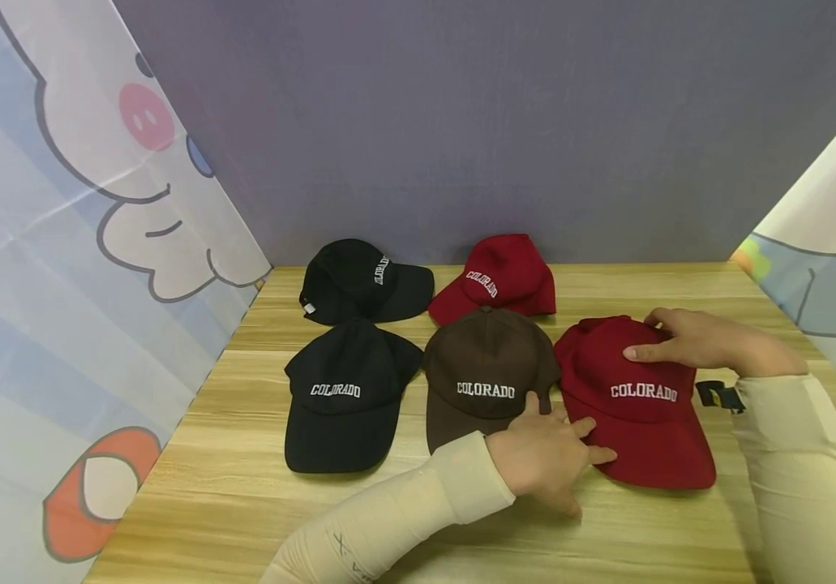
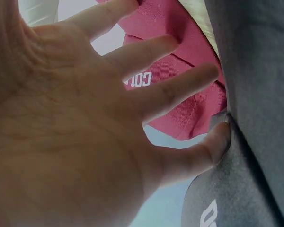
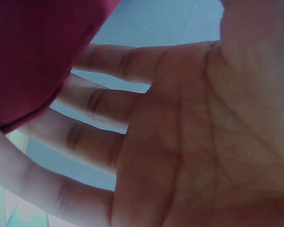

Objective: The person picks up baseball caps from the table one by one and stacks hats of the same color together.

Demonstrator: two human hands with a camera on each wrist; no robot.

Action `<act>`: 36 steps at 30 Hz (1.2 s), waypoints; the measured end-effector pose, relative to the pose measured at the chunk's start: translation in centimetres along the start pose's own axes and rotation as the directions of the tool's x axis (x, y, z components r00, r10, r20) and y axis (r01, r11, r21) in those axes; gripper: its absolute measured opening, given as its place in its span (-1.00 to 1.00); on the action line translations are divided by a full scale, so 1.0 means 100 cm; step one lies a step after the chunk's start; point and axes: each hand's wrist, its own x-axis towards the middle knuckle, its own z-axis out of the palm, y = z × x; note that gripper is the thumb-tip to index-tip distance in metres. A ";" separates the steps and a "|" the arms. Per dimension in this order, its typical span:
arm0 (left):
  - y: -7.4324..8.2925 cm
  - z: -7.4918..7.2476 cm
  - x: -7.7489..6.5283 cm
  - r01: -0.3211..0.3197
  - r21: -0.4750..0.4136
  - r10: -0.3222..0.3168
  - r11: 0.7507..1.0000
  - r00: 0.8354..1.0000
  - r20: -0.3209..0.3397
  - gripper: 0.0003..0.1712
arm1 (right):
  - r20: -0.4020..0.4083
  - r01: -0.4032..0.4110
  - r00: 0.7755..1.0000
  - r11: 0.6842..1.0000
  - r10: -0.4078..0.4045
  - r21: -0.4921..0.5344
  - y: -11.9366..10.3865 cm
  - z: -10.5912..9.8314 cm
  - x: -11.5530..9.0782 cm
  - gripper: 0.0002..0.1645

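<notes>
The nearer red cap [image 1: 636, 418] is partly hiding the right fingers [image 3: 78, 139]; the left sleeve [image 1: 454, 478] is covering some of the brown cap [image 1: 486, 357].

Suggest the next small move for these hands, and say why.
Probably ease the right hand off the front red cap: it already sits beside the brown cap, with its brim likewise toward the viewer and its lettering uncovered.

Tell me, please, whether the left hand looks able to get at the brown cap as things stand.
Probably yes: the left hand is close by the brown cap, its thumb at the cap's edge, and nothing seems to stand between them.
</notes>
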 end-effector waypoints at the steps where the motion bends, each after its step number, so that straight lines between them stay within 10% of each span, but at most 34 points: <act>1: 0.000 0.000 0.000 0.000 -0.004 0.000 1.000 1.000 0.001 -0.02 | 0.001 0.000 1.000 1.000 0.000 0.001 0.000 0.000 0.000 -0.12; 13: 0.000 0.001 0.001 0.000 -0.004 0.000 1.000 1.000 -0.002 0.10 | 0.009 -0.002 1.000 1.000 0.002 0.010 0.001 0.001 0.003 -0.11; 21: -0.001 0.000 0.001 -0.019 -0.005 0.019 1.000 1.000 0.004 0.06 | -0.132 0.096 0.986 0.995 -0.101 -0.040 -0.008 0.000 0.004 -0.25; 36: -0.001 -0.001 -0.001 -0.004 0.007 0.004 1.000 1.000 0.009 0.07 | -0.313 0.168 0.935 0.985 -0.168 -0.027 -0.078 -0.016 0.012 -0.57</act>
